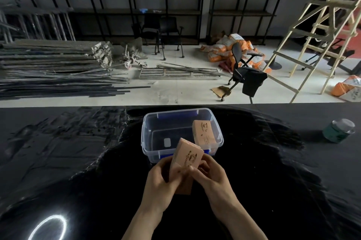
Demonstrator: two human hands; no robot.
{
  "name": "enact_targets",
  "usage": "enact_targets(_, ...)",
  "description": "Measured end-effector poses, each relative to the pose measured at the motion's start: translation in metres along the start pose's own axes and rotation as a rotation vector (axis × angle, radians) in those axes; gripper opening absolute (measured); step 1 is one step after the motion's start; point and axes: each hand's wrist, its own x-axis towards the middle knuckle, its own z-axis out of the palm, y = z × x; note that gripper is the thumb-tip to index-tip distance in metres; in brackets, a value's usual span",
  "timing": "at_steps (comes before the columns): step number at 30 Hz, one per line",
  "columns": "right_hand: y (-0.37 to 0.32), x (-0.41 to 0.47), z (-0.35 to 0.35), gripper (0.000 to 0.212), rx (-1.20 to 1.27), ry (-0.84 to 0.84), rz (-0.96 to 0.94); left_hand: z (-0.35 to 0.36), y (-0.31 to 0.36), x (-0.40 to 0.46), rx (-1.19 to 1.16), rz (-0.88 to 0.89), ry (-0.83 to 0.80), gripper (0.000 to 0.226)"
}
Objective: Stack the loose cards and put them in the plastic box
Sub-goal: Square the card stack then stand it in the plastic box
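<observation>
A thick stack of peach cards [186, 158] with a dark printed logo is held between both hands, just in front of the clear plastic box [145, 138]. My left hand [163, 179] grips its left side and lower edge. My right hand [210, 174] pinches its right side. The stack tilts up toward the box's near rim. Inside the box, a second peach card stack [204, 132] leans against the right wall. More peach card shows below my hands [184, 191], partly hidden.
The black plastic-covered table [78, 161] spreads to both sides. A green jar with a clear lid [339, 130] stands at the right. A ring-light reflection [47, 227] glares at the lower left. Beyond the far edge lie floor clutter, chairs and a ladder.
</observation>
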Motion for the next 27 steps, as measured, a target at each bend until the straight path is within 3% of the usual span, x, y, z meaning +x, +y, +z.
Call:
enact_targets(6,-0.009,0.004,0.014,0.043,-0.077,0.010,-0.044,-0.016,0.012,-0.001,-0.103,-0.043,-0.072,0.033)
enact_targets(9,-0.013,0.010,0.025,0.030,-0.204,0.011,-0.093,-0.026,0.017,0.001,-0.120,-0.052,-0.059,0.030)
enact_targets(11,-0.010,0.016,0.030,0.028,-0.445,0.063,-0.239,-0.031,0.020,0.003,-0.139,-0.031,0.009,0.026)
enact_targets(14,-0.007,0.025,0.026,0.048,-1.091,0.185,-0.518,-0.040,0.027,0.004,-0.207,-0.001,0.136,0.024)
enact_targets(17,-0.005,0.028,0.018,0.056,-1.427,0.076,-0.478,-0.050,0.031,0.005,-0.206,0.031,0.182,0.028)
enact_targets(20,-0.001,0.027,0.016,0.062,-1.506,-0.020,-0.395,-0.054,0.034,0.006,-0.232,0.043,0.202,0.031)
enact_targets(27,0.011,0.004,0.016,0.063,-1.546,-0.009,-0.498,-0.043,0.039,0.007,-0.215,0.065,0.222,0.031)
